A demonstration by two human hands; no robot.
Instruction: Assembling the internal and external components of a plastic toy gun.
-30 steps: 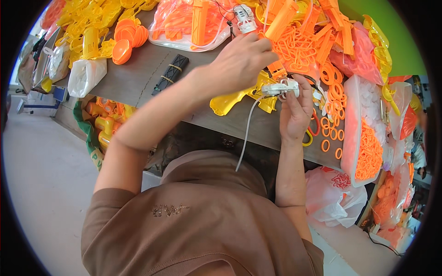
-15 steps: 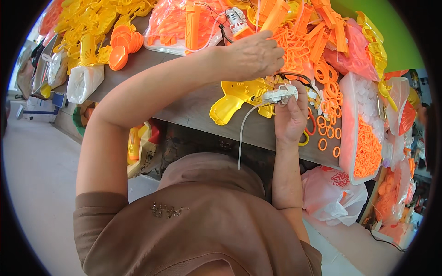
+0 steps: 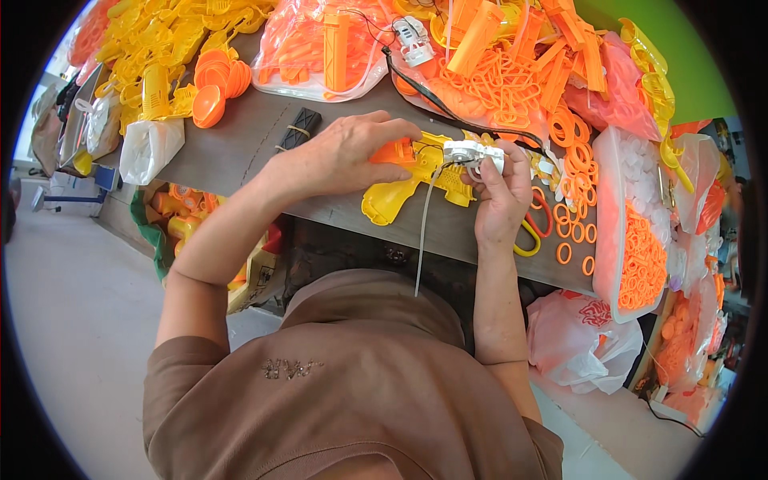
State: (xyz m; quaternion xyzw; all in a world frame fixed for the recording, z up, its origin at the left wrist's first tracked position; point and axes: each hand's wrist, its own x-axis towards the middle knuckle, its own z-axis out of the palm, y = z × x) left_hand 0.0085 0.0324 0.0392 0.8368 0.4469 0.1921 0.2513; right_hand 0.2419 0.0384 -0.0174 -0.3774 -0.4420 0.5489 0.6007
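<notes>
Yellow toy-gun shell (image 3: 404, 188) lies on grey table (image 3: 240, 152) near front edge, grip toward us. Head view: our left hand (image 3: 340, 156) curled over shell's rear, fingers on orange piece (image 3: 394, 150). Our right hand (image 3: 500, 200) pinches small white module (image 3: 474, 154) at shell's front end; white wire (image 3: 422, 228) hangs from it over table edge. Orange rings (image 3: 572, 232) scattered just right of right hand. Black wrapped block (image 3: 298, 130) left of left hand. We see bagged orange parts (image 3: 308, 48) behind.

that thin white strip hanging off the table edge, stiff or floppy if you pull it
Probably semi-stiff: the white strip hangs nearly straight below the right hand, with only a slight bow. Being so thin, it likely weighs little and would bend rather than snap.
</notes>
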